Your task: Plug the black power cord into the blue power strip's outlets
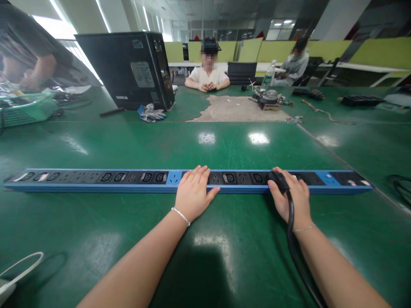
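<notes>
A long blue and black power strip (147, 188) lies across the green table, with a row of sockets on its top. My left hand (193, 190) rests flat on the strip near its middle, fingers together and thumb apart, holding nothing. Farther right, my right hand (293, 194) grips a black plug (280, 180) at the strip's sockets. Whether the plug is seated in a socket cannot be told. From the plug a thick black cable (291, 231) runs down toward me past my right wrist.
A black computer case (128, 70), gloves (150, 113) and a green basket (28, 109) stand beyond the strip. Farther back are a bottle (269, 76), tools (308, 93) and several people. A white cable (25, 267) lies at the near left.
</notes>
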Demonstrator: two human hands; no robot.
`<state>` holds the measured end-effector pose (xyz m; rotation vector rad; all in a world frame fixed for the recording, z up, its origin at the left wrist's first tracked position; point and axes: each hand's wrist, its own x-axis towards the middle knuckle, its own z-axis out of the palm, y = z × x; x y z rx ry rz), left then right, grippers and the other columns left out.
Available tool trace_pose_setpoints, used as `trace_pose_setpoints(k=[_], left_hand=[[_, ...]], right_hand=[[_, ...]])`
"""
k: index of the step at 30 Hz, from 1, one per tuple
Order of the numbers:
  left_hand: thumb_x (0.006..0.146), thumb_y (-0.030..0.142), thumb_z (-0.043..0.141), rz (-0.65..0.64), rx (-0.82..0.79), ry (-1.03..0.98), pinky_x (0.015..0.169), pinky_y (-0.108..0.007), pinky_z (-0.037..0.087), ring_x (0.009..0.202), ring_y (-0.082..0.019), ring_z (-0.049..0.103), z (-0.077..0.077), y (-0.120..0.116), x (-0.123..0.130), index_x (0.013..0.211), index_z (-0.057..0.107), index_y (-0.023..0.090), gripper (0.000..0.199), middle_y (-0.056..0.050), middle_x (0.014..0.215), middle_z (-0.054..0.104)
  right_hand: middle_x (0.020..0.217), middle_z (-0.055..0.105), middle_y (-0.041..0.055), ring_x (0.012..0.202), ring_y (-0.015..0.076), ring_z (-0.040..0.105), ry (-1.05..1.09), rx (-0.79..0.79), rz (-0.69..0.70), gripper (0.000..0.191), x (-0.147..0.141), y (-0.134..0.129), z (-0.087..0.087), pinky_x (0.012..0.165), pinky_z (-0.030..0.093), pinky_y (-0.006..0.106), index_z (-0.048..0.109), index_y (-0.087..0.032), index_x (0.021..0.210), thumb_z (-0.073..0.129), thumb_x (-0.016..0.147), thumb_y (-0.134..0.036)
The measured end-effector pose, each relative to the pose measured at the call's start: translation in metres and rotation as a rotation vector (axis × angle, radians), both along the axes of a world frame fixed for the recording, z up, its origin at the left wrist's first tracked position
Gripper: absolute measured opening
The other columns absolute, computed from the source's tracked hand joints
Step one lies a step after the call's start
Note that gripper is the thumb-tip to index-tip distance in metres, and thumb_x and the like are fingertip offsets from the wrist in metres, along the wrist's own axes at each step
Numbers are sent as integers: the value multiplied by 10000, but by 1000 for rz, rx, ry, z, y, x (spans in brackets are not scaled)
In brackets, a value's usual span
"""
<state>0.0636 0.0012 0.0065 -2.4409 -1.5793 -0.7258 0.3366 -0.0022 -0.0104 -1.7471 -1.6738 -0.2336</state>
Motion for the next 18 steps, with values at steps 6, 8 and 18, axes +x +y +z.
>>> trace_pose_setpoints(k=[6,8,18], left_hand=[[882,493,424,-2,4,-1,1049,-410,331,1261,-244,438,-1,1,0,1243,498,130,517,-124,1321,530],[882,484,428,-6,0,4,1046,-415,333,1260,-246,439,-1,2,-1,1247,497,134,510,-127,1322,528],[880,486,402,-18,-109,10,1077,-433,260,1305,-267,369,3,2,-1,1304,439,140,549,-128,1378,464]], right_hand=[[1151,641,81,1068,231,577,35,30,38,421,4,2,-1,1025,291,468,517,-242,1238,470,851,-401],[1142,643,80,1065,231,575,30,16,42,398,4,2,0,1019,292,459,543,-240,1201,468,848,-407],[1140,624,104,1064,259,547,-33,-110,10,423,1,4,11,968,319,434,547,-186,1183,452,835,-409]])
